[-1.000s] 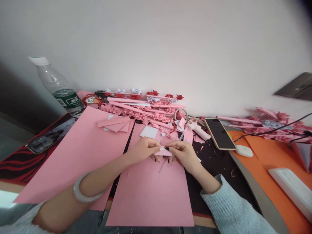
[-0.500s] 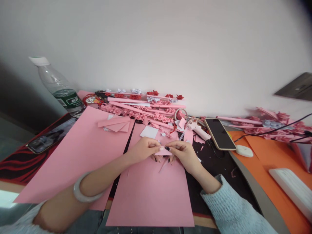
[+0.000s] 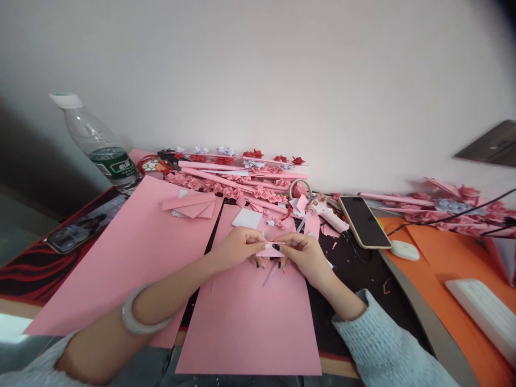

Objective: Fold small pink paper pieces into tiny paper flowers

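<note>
Between my two hands is a small folded piece of pink paper [image 3: 269, 252]. My left hand [image 3: 242, 249] pinches its left side, thumb on top and fingers curled beneath. From the other side, my right hand [image 3: 303, 255] grips it the same way, a dark-nailed thumb pressing near the top edge. Both thumbs almost meet. Under the hands lies a large pink sheet [image 3: 250, 322], with a thin paper strip [image 3: 269, 275] just below the fingers. Beyond them rest a white paper square [image 3: 246, 218] and a pink glue gun [image 3: 328, 213].
Left, another pink sheet [image 3: 137, 258] carries folded pink pieces [image 3: 193, 206]; a water bottle [image 3: 108, 156] and a phone [image 3: 86, 226] are beside it. Paper flowers and rolled sticks [image 3: 242, 183] line the wall. Right are a second phone [image 3: 365, 221], a white case [image 3: 405, 250] and orange sheets [image 3: 435, 258].
Both hands stay in nearly the same place, still pinching the small pink paper. Its upper edge shows slightly more around the thumbs now.
</note>
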Motion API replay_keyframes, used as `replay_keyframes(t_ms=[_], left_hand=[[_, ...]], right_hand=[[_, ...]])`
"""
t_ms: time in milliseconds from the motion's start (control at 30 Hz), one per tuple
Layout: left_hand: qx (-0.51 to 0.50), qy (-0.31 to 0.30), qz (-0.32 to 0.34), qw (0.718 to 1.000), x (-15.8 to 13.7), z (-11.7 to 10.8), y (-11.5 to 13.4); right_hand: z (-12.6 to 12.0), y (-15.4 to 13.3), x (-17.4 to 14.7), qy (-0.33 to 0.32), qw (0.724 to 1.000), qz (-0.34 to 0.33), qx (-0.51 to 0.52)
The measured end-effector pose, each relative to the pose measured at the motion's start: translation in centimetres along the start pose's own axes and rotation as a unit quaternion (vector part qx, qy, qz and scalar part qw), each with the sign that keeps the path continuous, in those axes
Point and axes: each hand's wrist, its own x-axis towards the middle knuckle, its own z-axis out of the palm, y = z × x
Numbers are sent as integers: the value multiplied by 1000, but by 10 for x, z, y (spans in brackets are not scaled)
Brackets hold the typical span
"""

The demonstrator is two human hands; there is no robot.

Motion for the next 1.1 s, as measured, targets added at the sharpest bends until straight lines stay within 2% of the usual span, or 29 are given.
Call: replay_keyframes(t_ms=[1100], left_hand=[[24, 18, 8, 1000, 0, 1, 0]], right_hand=[[1, -1, -1, 4, 1000, -20, -22]])
